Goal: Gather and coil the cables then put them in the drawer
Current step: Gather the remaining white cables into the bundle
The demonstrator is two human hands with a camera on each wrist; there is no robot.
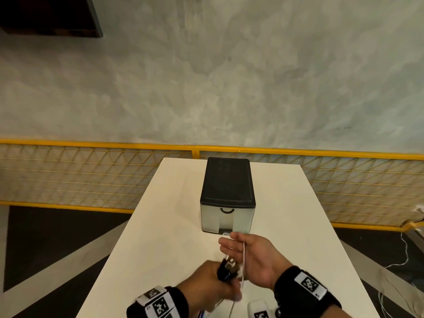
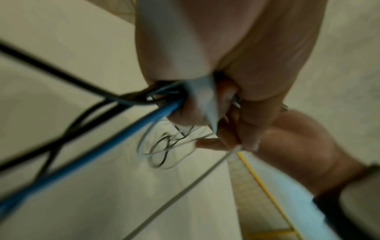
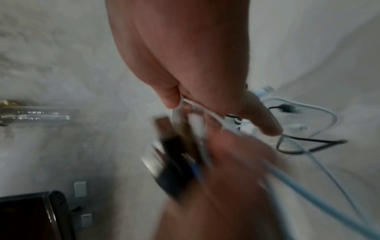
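Plenty to fumble here! Clenching the cables [image 1: 223, 271] in left hand [image 1: 206, 282] at 6 o'clock, pinching white cable [image 1: 244, 251] under right hand [image 1: 257, 255] thumb. Could snag trailing slack, spilling loops, with drawer [image 1: 226, 220] shut at 12 o'clock.

A tangled bundle of black, blue and white cables [image 1: 227, 269], plug ends protruding, is gripped in the left hand [image 1: 206, 281] above the white table [image 1: 160, 226]. A thin white cable [image 1: 243, 252] from it crosses the right hand [image 1: 252, 255], pinned under the thumb. Loose loops trail onto the tabletop. Just beyond stands a small plastic drawer unit [image 1: 227, 203], black-topped with a translucent grey front, its drawer closed.
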